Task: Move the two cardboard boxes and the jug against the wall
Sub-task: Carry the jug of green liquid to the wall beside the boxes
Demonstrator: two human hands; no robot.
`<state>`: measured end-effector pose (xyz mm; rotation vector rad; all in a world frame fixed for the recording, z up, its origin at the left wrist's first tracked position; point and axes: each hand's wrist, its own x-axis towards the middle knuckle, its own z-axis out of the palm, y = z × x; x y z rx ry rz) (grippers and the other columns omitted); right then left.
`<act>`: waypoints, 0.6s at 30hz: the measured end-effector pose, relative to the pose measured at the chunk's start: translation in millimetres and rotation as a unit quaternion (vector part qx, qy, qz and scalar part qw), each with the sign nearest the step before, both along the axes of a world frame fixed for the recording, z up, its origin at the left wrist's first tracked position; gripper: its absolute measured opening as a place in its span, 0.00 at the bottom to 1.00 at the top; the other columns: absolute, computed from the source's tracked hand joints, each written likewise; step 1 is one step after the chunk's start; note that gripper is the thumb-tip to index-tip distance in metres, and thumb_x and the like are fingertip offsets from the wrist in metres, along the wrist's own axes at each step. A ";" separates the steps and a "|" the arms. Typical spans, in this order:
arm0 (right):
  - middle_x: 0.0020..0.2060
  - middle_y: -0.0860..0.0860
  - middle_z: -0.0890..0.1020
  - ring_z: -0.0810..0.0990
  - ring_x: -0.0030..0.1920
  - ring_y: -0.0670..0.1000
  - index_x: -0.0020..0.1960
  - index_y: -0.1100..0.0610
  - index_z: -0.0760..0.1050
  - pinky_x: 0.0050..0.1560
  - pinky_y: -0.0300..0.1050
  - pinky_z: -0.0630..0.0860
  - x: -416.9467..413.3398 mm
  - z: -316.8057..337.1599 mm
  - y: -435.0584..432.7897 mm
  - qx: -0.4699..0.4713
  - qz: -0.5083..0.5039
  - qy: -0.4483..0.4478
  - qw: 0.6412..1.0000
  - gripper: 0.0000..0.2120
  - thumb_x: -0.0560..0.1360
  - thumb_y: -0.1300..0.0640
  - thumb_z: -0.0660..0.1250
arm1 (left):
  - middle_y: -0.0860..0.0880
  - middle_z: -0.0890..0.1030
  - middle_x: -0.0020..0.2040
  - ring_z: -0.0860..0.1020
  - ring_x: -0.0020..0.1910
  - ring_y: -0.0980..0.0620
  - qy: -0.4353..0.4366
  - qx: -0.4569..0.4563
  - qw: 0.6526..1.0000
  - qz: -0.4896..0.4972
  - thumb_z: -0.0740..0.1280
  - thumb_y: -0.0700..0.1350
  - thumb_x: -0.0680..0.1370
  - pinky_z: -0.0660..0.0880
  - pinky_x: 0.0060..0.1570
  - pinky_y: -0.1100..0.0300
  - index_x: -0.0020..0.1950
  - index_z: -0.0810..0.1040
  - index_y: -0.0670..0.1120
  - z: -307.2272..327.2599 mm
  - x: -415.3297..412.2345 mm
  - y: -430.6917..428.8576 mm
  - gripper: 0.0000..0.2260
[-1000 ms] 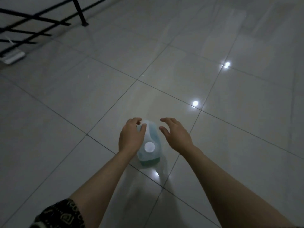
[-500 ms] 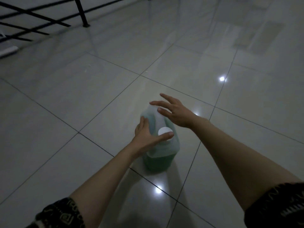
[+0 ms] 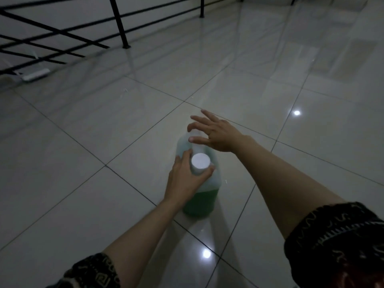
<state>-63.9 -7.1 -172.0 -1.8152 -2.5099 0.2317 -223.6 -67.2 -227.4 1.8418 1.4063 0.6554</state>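
A clear plastic jug [image 3: 202,196] with green liquid and a white cap [image 3: 200,161] stands upright on the glossy tiled floor in the middle of the head view. My left hand [image 3: 184,179] wraps the jug's neck just below the cap, thumb on one side and fingers on the other. My right hand [image 3: 214,133] hovers over the jug's far shoulder with its fingers spread, holding nothing. No cardboard box is in view.
A black metal railing [image 3: 119,23] runs along the upper left edge of the floor. A small white device [image 3: 36,74] lies on the floor under it. Light tiles [image 3: 104,125] stretch all around, with bright lamp reflections.
The view has come closer to the jug. My left hand has closed around the jug's neck, and my right hand has lifted over its far side, fingers spread.
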 end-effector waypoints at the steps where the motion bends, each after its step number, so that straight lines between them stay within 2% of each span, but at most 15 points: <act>1: 0.78 0.47 0.54 0.44 0.78 0.51 0.69 0.45 0.65 0.74 0.58 0.55 0.8 -1.2 2.3 0.010 0.009 -0.003 1.000 0.23 0.78 0.37 0.52 | 0.48 0.72 0.66 0.74 0.61 0.48 -0.001 0.006 1.000 -0.001 0.69 0.62 0.69 0.73 0.57 0.57 0.71 0.62 0.50 1.5 -2.1 3.0 0.35; 3: 0.77 0.48 0.58 0.46 0.78 0.52 0.66 0.46 0.67 0.75 0.58 0.55 0.7 -3.2 8.0 0.030 0.023 -0.007 0.999 0.22 0.77 0.37 0.52 | 0.48 0.76 0.63 0.75 0.61 0.48 -0.016 0.014 1.000 -0.018 0.71 0.57 0.70 0.73 0.59 0.55 0.69 0.66 0.50 5.6 -11.0 12.6 0.31; 5: 0.73 0.50 0.65 0.54 0.77 0.53 0.64 0.48 0.69 0.74 0.56 0.58 -0.6 -6.2 12.9 0.047 0.016 0.003 0.999 0.22 0.77 0.37 0.53 | 0.50 0.77 0.61 0.76 0.61 0.51 -0.024 -0.002 0.999 -0.045 0.72 0.55 0.69 0.73 0.58 0.57 0.69 0.68 0.50 8.1 -23.0 25.4 0.30; 7: 0.68 0.53 0.72 0.66 0.70 0.54 0.62 0.51 0.71 0.68 0.52 0.63 -5.0 -8.1 16.7 0.063 -0.002 0.029 0.998 0.22 0.77 0.37 0.54 | 0.53 0.77 0.56 0.77 0.58 0.52 -0.017 -0.021 0.998 -0.058 0.72 0.59 0.67 0.74 0.50 0.62 0.66 0.71 0.52 9.1 -33.2 36.8 0.30; 9: 0.63 0.54 0.75 0.71 0.63 0.54 0.62 0.52 0.71 0.62 0.49 0.66 -9.8 -7.1 20.3 0.074 -0.019 0.025 0.997 0.23 0.77 0.37 0.55 | 0.54 0.77 0.53 0.78 0.54 0.52 -0.008 -0.023 0.998 -0.061 0.72 0.62 0.65 0.74 0.44 0.66 0.62 0.73 0.53 9.0 -42.5 44.2 0.29; 12: 0.61 0.55 0.75 0.70 0.59 0.55 0.62 0.52 0.71 0.57 0.47 0.67 -12.7 -3.0 24.5 0.086 -0.029 -0.028 0.996 0.25 0.76 0.35 0.54 | 0.54 0.79 0.55 0.78 0.55 0.53 0.003 -0.012 0.995 -0.097 0.71 0.63 0.64 0.78 0.51 0.57 0.60 0.74 0.54 16.9 -59.0 53.3 0.27; 14: 0.61 0.56 0.74 0.69 0.60 0.56 0.63 0.51 0.70 0.58 0.50 0.67 -10.1 -2.3 21.6 0.087 -0.054 -0.050 0.993 0.26 0.76 0.35 0.54 | 0.53 0.79 0.57 0.78 0.57 0.52 0.023 0.001 0.993 -0.118 0.71 0.63 0.64 0.79 0.54 0.53 0.59 0.73 0.55 26.1 -68.9 63.1 0.26; 18: 0.62 0.56 0.72 0.66 0.63 0.58 0.66 0.50 0.70 0.62 0.53 0.66 -11.9 4.1 23.2 0.061 -0.108 -0.067 0.990 0.28 0.76 0.34 0.50 | 0.48 0.79 0.61 0.78 0.55 0.49 0.028 0.031 0.994 -0.102 0.74 0.54 0.68 0.79 0.54 0.52 0.63 0.74 0.49 33.1 -76.5 79.4 0.26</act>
